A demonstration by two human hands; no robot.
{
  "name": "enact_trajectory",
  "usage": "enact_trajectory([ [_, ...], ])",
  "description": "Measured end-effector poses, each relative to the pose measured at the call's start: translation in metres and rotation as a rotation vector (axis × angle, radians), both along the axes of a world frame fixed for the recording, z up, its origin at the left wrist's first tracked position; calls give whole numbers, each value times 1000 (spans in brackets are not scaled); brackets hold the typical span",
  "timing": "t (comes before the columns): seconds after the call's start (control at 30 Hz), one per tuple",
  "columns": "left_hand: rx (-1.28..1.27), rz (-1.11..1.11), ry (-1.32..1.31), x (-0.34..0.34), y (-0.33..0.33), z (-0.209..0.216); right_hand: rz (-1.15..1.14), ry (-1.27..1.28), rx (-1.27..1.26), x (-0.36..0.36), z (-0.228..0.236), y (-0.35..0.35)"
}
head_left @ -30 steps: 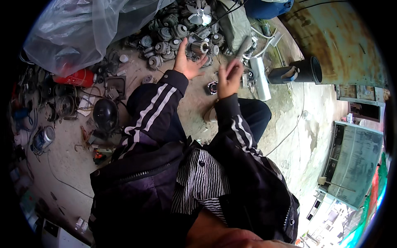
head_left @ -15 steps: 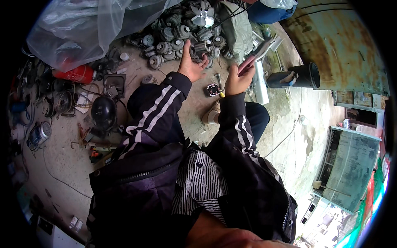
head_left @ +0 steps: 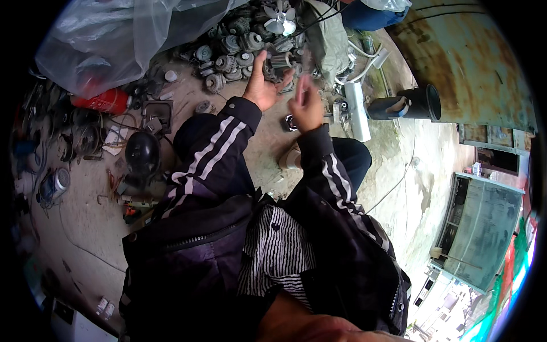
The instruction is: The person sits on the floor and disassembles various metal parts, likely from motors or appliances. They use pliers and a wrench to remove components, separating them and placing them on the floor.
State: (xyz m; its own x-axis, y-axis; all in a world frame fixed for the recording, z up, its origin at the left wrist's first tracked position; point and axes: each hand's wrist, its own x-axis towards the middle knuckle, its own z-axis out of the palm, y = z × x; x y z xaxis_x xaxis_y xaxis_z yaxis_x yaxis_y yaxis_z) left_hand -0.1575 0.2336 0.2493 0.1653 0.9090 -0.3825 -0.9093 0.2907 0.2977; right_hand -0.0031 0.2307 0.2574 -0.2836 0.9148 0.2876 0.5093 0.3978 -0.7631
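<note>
My left hand [head_left: 263,86] reaches forward in front of a heap of small electric motors [head_left: 231,62]. Its thumb points up and its fingers are apart. A cylindrical motor [head_left: 281,60] shows just beyond them, and I cannot tell whether they touch it. To its right, my right hand [head_left: 309,109] is closed round the pinkish-red handle [head_left: 304,88] of a long tool. Motion smears the tool's far end, so its kind is hidden. Beneath the right hand a small square fan [head_left: 290,122] lies on the floor, partly covered.
A clear plastic sheet [head_left: 108,43] hangs at the far left above a red cylinder [head_left: 105,102]. A black rounded object [head_left: 142,153] sits left of my knee. At right are a white channel piece [head_left: 356,111], a black bucket [head_left: 424,104] and a rusty metal panel [head_left: 467,62].
My right hand has swung left toward my left hand, with the tool now upright and blurred. My left hand has shifted only slightly.
</note>
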Motion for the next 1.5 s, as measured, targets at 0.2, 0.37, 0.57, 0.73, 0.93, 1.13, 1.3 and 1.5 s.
enact_trajectory([
  [0.2, -22, 17, 37, -18, 7, -14, -167, 489, -1, -2, 30, 21],
  [0.37, 31, -32, 106, -12, 7, -7, -171, 175, 72, 1, 6, 17],
  [0.57, 35, 77, 101, -20, 11, -12, -194, 511, -18, 14, 31, 28],
  [0.73, 96, 25, 145, -9, 11, -10, -298, 24, 451, 8, -19, 29],
  [0.93, 38, 120, 133, -18, 5, 4, -196, 456, -30, 12, 19, 21],
  [1.13, 125, 71, 173, -11, 13, -18, 118, 196, -138, -12, 13, 4],
  [1.3, 42, 142, 155, -22, 10, 0, -126, 489, -82, 14, 26, 19],
  [1.5, 128, 175, 146, -12, 13, -5, -168, 303, -219, -8, 13, 18],
])
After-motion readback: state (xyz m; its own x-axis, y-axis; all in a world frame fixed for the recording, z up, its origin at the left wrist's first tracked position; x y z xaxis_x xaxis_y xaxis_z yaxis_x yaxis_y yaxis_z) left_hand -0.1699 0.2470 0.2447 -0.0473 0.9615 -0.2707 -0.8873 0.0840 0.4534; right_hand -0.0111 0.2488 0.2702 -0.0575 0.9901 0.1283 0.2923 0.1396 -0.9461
